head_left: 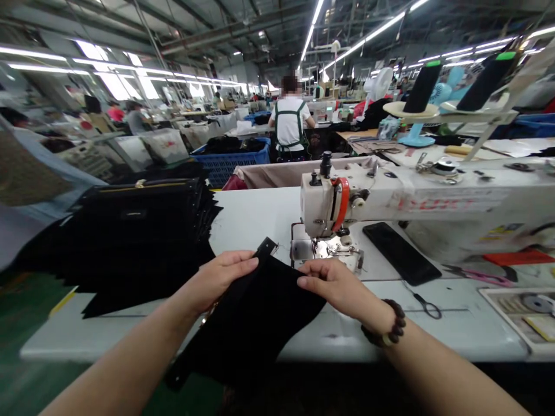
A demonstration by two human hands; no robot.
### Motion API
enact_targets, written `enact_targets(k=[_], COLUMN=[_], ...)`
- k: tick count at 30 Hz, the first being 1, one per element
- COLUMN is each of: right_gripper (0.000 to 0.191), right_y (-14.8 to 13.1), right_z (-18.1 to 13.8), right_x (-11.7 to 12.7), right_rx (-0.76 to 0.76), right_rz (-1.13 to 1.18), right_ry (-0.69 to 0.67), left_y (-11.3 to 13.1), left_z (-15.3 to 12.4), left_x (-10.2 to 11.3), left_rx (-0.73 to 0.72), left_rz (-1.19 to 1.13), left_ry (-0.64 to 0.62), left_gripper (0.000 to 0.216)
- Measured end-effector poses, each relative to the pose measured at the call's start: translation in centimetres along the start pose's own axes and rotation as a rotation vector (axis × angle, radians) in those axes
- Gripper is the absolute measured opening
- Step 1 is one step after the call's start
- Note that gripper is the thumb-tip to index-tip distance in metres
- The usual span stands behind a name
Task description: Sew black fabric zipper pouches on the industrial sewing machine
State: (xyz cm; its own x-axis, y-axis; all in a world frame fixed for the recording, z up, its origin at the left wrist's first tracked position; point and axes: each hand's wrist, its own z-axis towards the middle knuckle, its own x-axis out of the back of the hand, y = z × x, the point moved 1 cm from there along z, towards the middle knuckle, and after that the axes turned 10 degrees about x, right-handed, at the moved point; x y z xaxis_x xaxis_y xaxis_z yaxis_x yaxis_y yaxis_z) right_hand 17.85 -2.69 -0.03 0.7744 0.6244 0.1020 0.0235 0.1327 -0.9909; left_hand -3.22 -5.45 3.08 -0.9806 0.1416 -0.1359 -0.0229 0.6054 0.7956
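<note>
Between my two hands hangs a black fabric panel [264, 315] with a strip along its left edge and a bit of gold-coloured metal partway down. My left hand [228, 274] pinches the strip near its top end, where loose threads stick out. At the panel's upper right edge, my right hand [327, 280] is closed on the cloth between thumb and fingers. Just beyond that hand stands a white sewing machine [318, 202], its needle area lit. A tall stack of black fabric pieces [130, 231], the top one with a gold zipper, lies to the left.
On the pale table [247, 216], a black phone [401, 254] lies under the machine arm, near pink-handled scissors [481, 276] and a small black-handled tool [427, 306]. Black thread cones [422, 89] stand at the right. Behind are a blue crate [229, 164] and a seated person [290, 124].
</note>
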Motion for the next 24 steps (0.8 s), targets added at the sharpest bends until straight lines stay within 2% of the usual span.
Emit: enact_targets(k=[4, 7, 9, 12, 14, 18, 24], right_gripper=[0.018, 0.047, 0.054, 0.046, 0.037, 0.021, 0.01], right_y=[0.2, -0.2, -0.4, -0.4, -0.3, -0.1, -0.3], right_z=[0.1, -0.1, -0.2, 0.1, 0.4, 0.6, 0.8], right_x=[-0.4, -0.5, -0.5, -0.6, -0.7, -0.7, -0.6], right_rx=[0.035, 0.068, 0.114, 0.183, 0.171, 0.14, 0.131], right_rz=[0.048, -0.015, -0.09, -0.148, -0.11, -0.018, 0.028], right_ry=[-0.021, -0.131, -0.177, -0.132, -0.111, -0.133, -0.11], left_y=[-0.2, -0.4, -0.4, -0.5, -0.6, -1.0, -1.1], left_z=[0.2, 0.4, 0.4, 0.5, 0.7, 1.0, 1.4], left_x=[0.2, 0.2, 0.0, -0.4, -0.6, -1.0, -1.4], left_rx=[-0.018, -0.018, -0.03, -0.051, -0.051, -0.058, -0.001], left_rz=[0.017, 0.095, 0.185, 0.305, 0.336, 0.342, 0.314], left_ry=[0.046, -0.002, -0.042, -0.068, -0.072, -0.073, -0.076], left_gripper=[0.032, 0.035, 0.038, 0.041, 0.042, 0.041, 0.04])
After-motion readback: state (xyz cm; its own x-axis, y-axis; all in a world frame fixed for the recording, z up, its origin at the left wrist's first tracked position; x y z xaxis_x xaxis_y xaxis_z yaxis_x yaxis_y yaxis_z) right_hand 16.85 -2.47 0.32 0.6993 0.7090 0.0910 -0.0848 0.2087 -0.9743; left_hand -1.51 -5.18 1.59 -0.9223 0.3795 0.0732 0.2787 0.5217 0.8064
